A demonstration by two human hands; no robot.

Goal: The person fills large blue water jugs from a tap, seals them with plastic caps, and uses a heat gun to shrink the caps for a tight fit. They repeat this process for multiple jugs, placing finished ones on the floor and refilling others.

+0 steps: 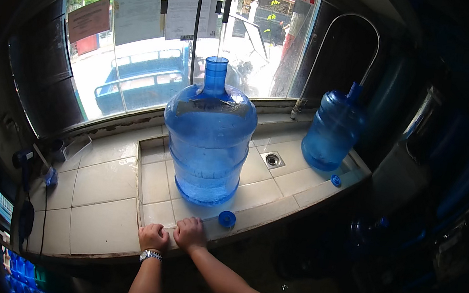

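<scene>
My left hand (153,237), with a metal-banded wristwatch (150,255) behind it, rests with curled fingers on the front ledge of the tiled counter (100,222). Just to its right, my right hand (189,233) lies on the same ledge, its fingers folded. Neither holds a visible object. Before them a large blue water jug (209,144) stands upright in the recessed tiled basin (258,166). A clear stream or tube (222,38) runs down from a black pipe (228,0) into its mouth. Shallow liquid shows at the jug's bottom. Beside my right hand lies a blue cap (227,219).
Farther right stands a second blue jug (332,131), a curved metal pipe (355,15) at its neck and another blue cap (335,180) nearby. A drain (272,160) sits between the jugs. At left are a clear plastic container (78,148) and a brush (49,172).
</scene>
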